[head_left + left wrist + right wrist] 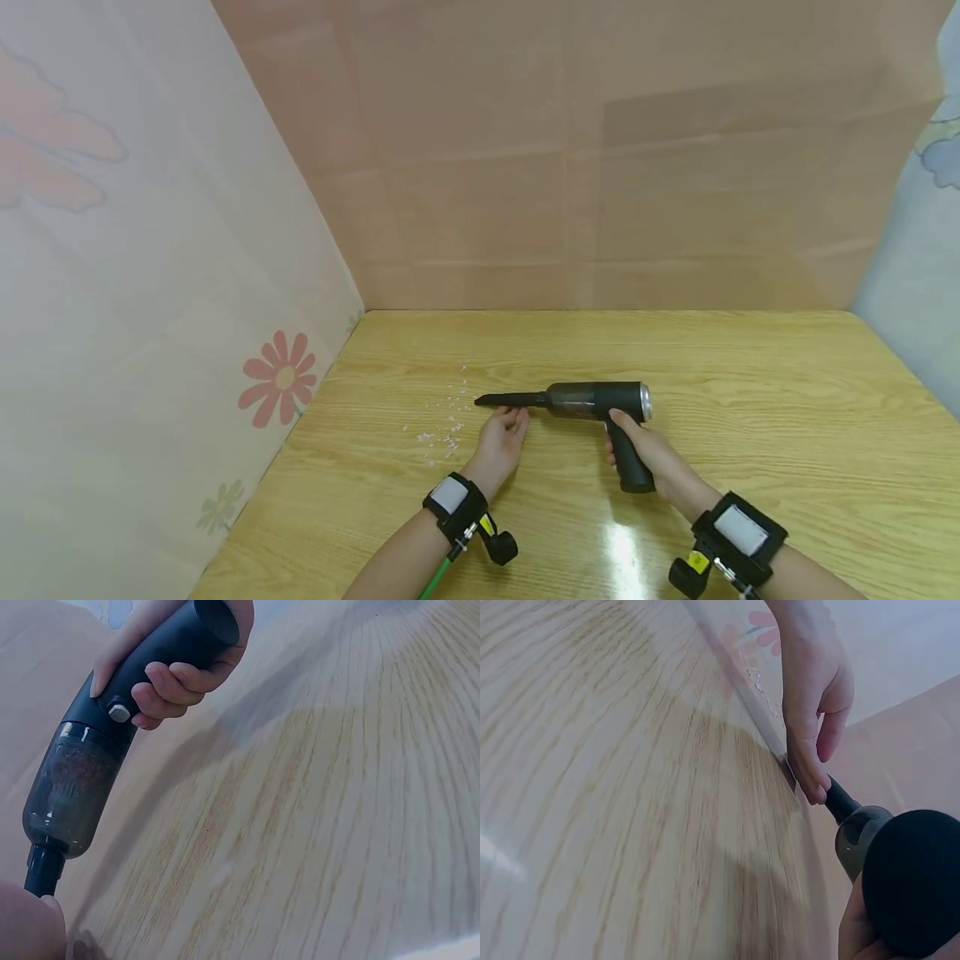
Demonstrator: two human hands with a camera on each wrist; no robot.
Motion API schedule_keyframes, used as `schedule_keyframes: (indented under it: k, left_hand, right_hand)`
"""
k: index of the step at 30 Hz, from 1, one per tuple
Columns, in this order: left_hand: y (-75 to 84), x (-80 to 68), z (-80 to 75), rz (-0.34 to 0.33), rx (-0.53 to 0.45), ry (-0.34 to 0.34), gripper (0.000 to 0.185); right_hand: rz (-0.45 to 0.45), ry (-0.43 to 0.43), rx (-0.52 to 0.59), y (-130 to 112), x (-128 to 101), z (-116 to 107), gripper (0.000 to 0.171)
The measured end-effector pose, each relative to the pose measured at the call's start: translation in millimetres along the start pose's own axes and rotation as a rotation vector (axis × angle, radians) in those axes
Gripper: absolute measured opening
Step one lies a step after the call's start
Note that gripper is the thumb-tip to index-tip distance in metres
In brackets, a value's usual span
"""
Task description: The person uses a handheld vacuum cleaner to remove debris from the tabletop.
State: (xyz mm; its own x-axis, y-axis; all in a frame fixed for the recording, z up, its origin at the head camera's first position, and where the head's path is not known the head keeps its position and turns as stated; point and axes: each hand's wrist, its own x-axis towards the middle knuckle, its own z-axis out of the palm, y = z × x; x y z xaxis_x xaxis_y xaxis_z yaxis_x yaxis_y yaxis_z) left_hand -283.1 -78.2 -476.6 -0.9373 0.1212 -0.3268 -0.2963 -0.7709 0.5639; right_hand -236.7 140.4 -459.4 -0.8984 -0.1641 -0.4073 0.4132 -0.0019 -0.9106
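Pale scraps (424, 437) on wood-grain table (750, 400)

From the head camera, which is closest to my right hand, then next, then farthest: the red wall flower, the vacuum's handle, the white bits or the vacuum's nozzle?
1. Handle: gripped by your right hand.
2. Nozzle: off to its left.
3. White bits: on the table, left of the nozzle.
4. Red flower: far left, on the wall.

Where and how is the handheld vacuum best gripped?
Probably by its black handle, from the near right side: it slants off the barrel toward the person and looks slim enough for fingers to wrap, as the right hand shows. The thin nozzle seems a poorer hold, far from the handle.
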Motion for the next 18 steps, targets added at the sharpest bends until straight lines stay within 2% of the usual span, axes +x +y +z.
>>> schedule_keyframes:
  k: [10,18]
  left_hand:
    - [1.0,1.4,-2.0,0.002,0.013,0.003,0.065]
    - [1.5,-2.0,-2.3,0.001,0.013,0.005,0.064]
  right_hand:
    - [0.002,0.001,0.000,-0.5,3.4,4.7,0.049]
    - [-0.002,-0.029,-0.004,0.2,3.2,2.8,0.048]
